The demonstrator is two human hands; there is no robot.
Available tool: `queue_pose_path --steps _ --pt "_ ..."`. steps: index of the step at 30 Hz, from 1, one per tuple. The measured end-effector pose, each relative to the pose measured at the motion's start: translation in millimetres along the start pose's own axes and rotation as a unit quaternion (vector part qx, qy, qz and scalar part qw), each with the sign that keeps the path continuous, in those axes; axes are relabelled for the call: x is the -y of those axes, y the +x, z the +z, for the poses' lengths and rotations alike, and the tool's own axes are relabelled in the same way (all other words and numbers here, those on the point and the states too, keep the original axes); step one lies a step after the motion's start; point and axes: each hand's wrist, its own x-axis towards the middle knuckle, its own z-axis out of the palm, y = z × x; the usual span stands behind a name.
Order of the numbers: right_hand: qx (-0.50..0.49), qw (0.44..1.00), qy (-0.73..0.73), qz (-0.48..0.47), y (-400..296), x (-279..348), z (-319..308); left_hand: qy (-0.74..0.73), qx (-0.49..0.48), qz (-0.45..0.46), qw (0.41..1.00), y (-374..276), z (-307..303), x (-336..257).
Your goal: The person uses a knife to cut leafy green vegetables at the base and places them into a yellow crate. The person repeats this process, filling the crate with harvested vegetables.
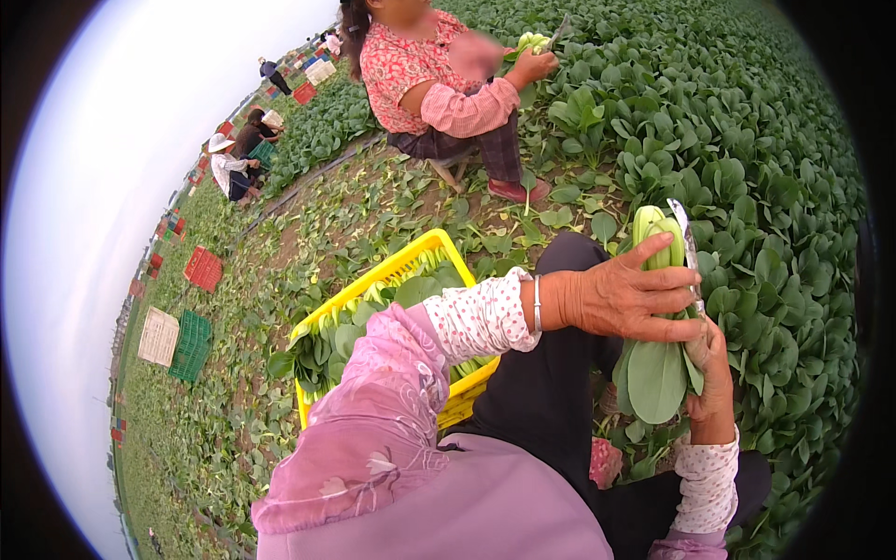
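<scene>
My left hand (633, 294), wearing a silver bracelet, is wrapped around a head of bok choy (656, 381). The pale stem ends point away from me and the broad green leaves hang towards me. Against the right side of the stems lies a knife with a shiny blade (686, 234). My right hand (712, 367) grips the knife low down, close to the leaves; its handle is hidden. By my left forearm stands a yellow plastic crate (465, 402) with bok choy packed inside (336, 343), partly covered by my sleeve.
A co-worker (448, 91) sits ahead on a low stool (448, 171), holding bok choy (533, 42) and a knife (560, 31). Dense growing bok choy (777, 280) fills the right side. Loose leaves litter the soil. Red (204, 269), white (159, 336) and green crates (190, 346) stand left.
</scene>
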Motion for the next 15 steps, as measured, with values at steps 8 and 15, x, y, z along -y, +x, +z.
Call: queue_pose_path --steps 8,15 --pt "-0.018 0.993 0.096 -0.067 106.4 9.6 -169.2 0.009 0.026 -0.424 0.905 -93.9 -203.0 46.4" --pt "-0.120 0.992 0.017 0.036 146.9 -48.6 -278.4 0.108 0.138 -0.811 0.558 -222.6 -402.1 -77.7"
